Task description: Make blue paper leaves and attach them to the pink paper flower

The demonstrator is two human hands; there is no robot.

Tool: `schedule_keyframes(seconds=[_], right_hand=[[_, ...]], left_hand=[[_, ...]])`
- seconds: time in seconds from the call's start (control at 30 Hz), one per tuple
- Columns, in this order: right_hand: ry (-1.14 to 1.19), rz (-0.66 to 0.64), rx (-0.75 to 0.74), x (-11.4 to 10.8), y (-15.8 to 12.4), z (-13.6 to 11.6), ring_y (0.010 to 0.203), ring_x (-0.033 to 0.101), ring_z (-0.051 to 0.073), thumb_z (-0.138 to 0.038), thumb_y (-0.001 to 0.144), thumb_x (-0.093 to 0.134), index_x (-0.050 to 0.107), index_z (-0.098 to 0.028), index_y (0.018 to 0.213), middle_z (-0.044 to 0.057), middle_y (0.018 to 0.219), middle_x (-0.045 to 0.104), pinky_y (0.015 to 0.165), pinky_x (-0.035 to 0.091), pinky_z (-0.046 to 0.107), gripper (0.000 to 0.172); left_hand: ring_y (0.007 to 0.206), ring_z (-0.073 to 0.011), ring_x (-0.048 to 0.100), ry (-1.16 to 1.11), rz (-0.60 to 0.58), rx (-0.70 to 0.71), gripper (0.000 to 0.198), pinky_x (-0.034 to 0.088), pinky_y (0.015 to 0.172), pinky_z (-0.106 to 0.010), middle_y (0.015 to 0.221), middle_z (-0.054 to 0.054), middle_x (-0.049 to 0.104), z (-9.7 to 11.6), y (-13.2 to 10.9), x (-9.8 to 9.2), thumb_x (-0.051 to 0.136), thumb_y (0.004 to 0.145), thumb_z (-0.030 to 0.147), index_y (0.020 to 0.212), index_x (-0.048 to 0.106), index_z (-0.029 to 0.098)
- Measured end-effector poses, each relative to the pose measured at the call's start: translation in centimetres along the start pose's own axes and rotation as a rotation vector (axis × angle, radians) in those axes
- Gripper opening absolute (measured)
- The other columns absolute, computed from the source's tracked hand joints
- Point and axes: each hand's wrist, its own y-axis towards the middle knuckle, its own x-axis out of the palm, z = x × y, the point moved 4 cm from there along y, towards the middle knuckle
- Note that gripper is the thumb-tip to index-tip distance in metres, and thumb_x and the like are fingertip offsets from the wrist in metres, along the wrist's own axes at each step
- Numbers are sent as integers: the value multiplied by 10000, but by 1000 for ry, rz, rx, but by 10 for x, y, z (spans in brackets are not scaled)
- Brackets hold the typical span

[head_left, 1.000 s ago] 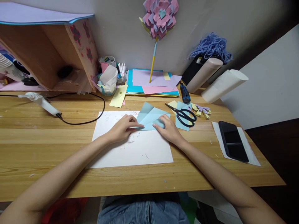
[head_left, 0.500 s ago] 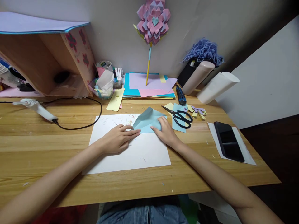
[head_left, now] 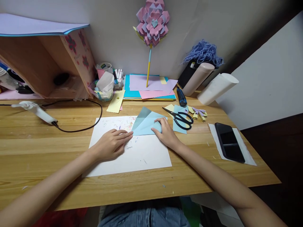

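A light blue sheet of paper, partly folded, lies on a larger white sheet. Its upper left part rises to a point, and a crease fans out from the left corner. My left hand rests on the white sheet with its fingers stretched out, the fingertips touching the blue paper's left corner. Closed on the right end of the blue paper is my right hand, thumb below and curled fingers above. Close to its right, black-handled scissors lie over blue and yellow paper pieces.
Behind are stacked coloured papers, a paper flower, a utility knife and a bin of scraps. On the left lies a white corded tool near an open box. A phone lies at right.
My left hand has slid left along the lower edge to the paper's left corner. The raised flap lies flatter, its point further left. My right hand keeps its hold.
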Motion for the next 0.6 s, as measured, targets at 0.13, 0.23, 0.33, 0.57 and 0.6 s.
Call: schedule_keyframes(seconds=[0.13,0.23,0.33,0.57,0.6], right_hand=[[-213,42,-145,-3,-4,-11,1100,383,287,-254,843,480,481,-256,1150,99,1172,480,930,298,464,307],[-266,-104,-392,1,-4,-23,1120,380,248,-195,894,385,540,-306,1122,43,1210,514,940,284,428,297],[-287,-345,-650,10,-4,-35,1062,452,201,-167,921,310,468,-294,1226,40,1197,544,882,353,368,366],[-378,-377,-861,18,1,-44,903,533,187,-140,924,291,451,-167,1255,96,1139,591,760,446,351,368],[-362,-357,-861,16,0,-42,902,531,186,-134,922,297,465,-162,1243,93,1148,590,765,452,351,364]], left_hand=[[1128,-218,479,34,-16,-19,498,401,847,-370,1290,-32,497,0,-6,0,397,798,160,1291,414,233],[1137,-222,466,51,-31,-26,496,396,860,-376,1305,-29,481,1,-7,0,393,801,157,1292,409,232],[1132,-219,465,60,-32,-20,492,405,857,-378,1307,-26,480,2,-6,-1,395,804,158,1289,407,234],[1109,-212,476,80,-19,-63,455,426,839,-376,1283,-16,506,1,-8,-1,401,790,145,1230,470,235],[1108,-212,477,78,-18,-72,445,428,838,-378,1282,-13,507,1,-8,-2,404,787,145,1216,483,236]])
